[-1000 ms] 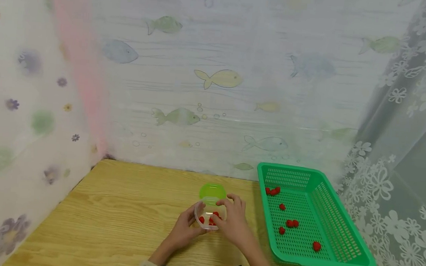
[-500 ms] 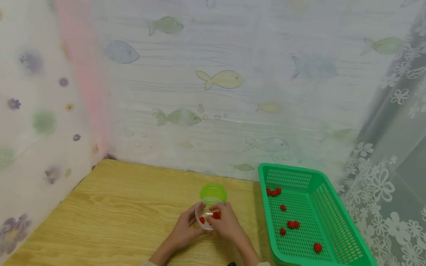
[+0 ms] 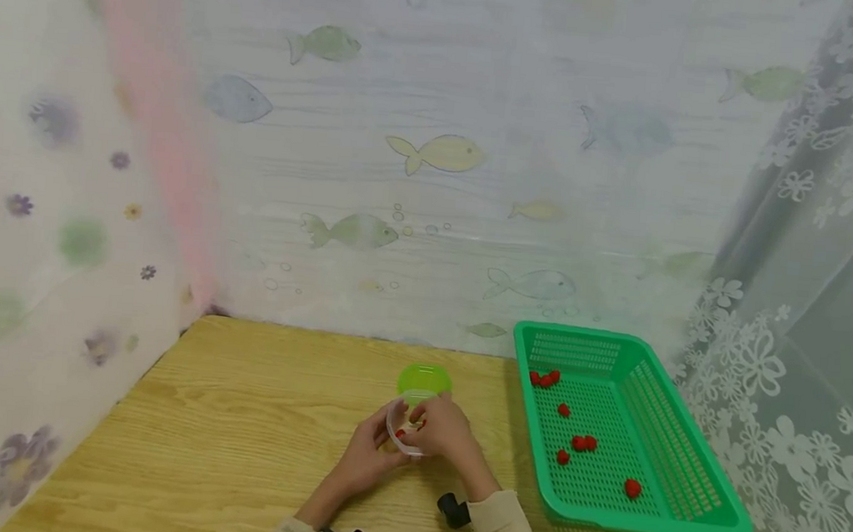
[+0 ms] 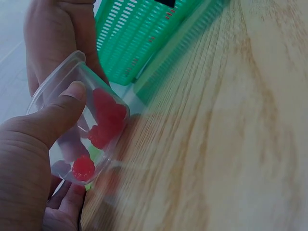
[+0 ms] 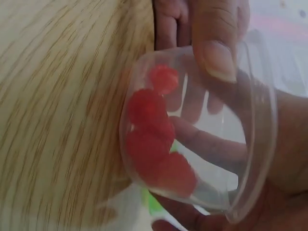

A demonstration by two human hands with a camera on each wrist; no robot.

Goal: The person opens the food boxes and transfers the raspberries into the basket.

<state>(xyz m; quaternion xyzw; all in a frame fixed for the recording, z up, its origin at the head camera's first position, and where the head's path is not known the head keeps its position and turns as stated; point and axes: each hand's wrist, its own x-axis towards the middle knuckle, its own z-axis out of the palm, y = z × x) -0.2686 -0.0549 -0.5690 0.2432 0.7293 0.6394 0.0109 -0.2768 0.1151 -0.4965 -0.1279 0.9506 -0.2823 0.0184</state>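
Observation:
My left hand point(image 3: 364, 459) grips a small clear plastic tub point(image 5: 262, 125) by its side, thumb on the outer wall and other fingers around it. Several red raspberries point(image 5: 149, 139) lie together at the tub's bottom, with one a little apart. From the right, my right hand point(image 3: 452, 437) reaches over the rim, thumb and forefinger apart inside the tub. In the right wrist view a straight finger of it touches the berries. No berry is seen pinched, though the hand hides part of the tub in the head view.
A light green lid point(image 3: 425, 378) lies on the wooden table point(image 3: 258, 403) just behind the tub. To the right stands a green perforated basket point(image 3: 685, 420) with several loose raspberries point(image 3: 584, 443) in it. A fish-patterned curtain point(image 3: 438, 217) hangs behind the table.
My right hand has moved left and deeper into the tub, covering berries seen a second ago. The left hand keeps its hold, and the tub stays roughly in place.

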